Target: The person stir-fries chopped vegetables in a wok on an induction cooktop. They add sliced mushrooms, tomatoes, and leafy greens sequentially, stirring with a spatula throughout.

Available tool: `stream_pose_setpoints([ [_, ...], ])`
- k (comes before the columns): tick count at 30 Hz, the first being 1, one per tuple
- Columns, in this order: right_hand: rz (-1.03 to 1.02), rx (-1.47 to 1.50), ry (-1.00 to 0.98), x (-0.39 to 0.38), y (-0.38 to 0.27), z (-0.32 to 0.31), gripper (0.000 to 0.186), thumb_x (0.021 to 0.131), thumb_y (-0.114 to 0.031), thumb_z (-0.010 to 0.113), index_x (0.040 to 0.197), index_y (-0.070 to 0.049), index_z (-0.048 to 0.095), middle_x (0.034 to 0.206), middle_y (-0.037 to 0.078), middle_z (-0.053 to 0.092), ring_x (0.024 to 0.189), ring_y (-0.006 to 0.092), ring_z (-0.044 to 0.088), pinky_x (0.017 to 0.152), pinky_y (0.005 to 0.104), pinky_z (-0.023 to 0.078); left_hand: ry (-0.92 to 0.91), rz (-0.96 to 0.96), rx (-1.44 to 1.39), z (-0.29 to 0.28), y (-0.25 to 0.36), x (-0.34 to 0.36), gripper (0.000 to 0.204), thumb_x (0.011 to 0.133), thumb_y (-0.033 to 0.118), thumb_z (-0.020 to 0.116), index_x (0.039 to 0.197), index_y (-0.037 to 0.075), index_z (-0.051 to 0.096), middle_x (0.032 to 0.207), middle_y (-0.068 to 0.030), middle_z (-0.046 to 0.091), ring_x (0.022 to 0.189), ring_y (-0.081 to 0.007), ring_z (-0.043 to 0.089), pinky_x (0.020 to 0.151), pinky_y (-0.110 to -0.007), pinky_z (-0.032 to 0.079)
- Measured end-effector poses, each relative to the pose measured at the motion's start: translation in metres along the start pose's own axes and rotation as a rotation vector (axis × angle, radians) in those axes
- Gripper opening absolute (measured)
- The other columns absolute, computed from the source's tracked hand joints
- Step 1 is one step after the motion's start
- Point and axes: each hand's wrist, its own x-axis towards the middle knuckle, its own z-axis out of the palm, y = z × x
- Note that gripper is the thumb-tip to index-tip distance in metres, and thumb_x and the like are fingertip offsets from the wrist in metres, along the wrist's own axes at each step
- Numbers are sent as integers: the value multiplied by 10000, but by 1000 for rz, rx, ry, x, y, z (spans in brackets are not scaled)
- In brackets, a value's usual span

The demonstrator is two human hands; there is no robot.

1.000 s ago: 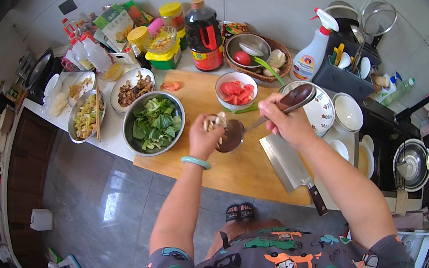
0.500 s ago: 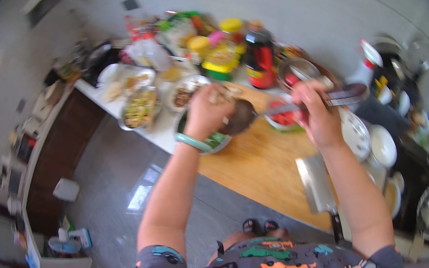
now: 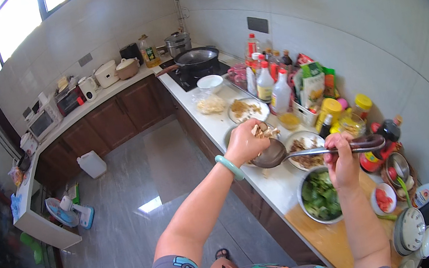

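My left hand (image 3: 247,143), with a pale green bangle on its wrist, is closed around pale chopped pieces (image 3: 265,131) that stick out past the fingers. Right beneath them is the round bowl of a metal ladle (image 3: 272,155). Its dark-ended handle lies in the grip of my right hand (image 3: 342,160). Below the ladle stands a metal bowl of green leaves (image 3: 318,196). A white plate with brown pieces (image 3: 305,151) sits just behind the ladle's handle. Another dish with food is mostly hidden by my left hand.
Further along the counter are a plate of brownish mince (image 3: 246,110), a bag of pale strips (image 3: 210,105) and a white bowl (image 3: 210,83). A wok (image 3: 196,58) rests on the stove. Bottles (image 3: 280,93) line the wall. Tomato pieces (image 3: 384,200) and stacked bowls (image 3: 409,229) are at right.
My view has swung left toward the stove, and both hands have travelled along the counter, away from the cutting board. The chopped pieces and the ladle stay in my hands.
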Motion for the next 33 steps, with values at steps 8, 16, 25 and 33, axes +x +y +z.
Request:
stream_pose_setpoints([
  [8, -32, -45, 41, 135, 97, 148, 142, 943, -192, 590, 855, -92, 540, 780, 31, 573, 531, 74, 483, 461, 184, 378, -17, -5, 41, -154, -71, 137, 387, 676, 129, 743, 1035, 22, 645, 803, -75, 674, 646, -141, 638, 589, -295, 533],
  [16, -103, -17, -53, 299, 188, 258, 159, 929, -194, 611, 811, -93, 573, 746, 25, 585, 504, 65, 487, 421, 199, 359, 13, 114, -91, -269, -166, 309, 363, 631, 155, 759, 950, 19, 652, 798, -105, 680, 717, -188, 650, 700, -327, 529],
  [25, -131, -23, -70, 501, 269, 350, 198, 910, -219, 661, 797, -84, 570, 732, 35, 584, 516, 75, 498, 423, 214, 344, 23, 94, -60, -374, -203, 504, 365, 666, 127, 740, 998, 16, 640, 845, -90, 673, 741, -173, 643, 673, -298, 531],
  [33, -137, -164, 11, 614, 343, 371, 237, 909, -245, 666, 778, -74, 567, 735, 37, 574, 515, 75, 490, 427, 214, 337, -156, 57, -246, -385, -277, 648, 299, 739, 76, 712, 1010, 5, 607, 819, -68, 655, 675, -145, 639, 592, -272, 517],
])
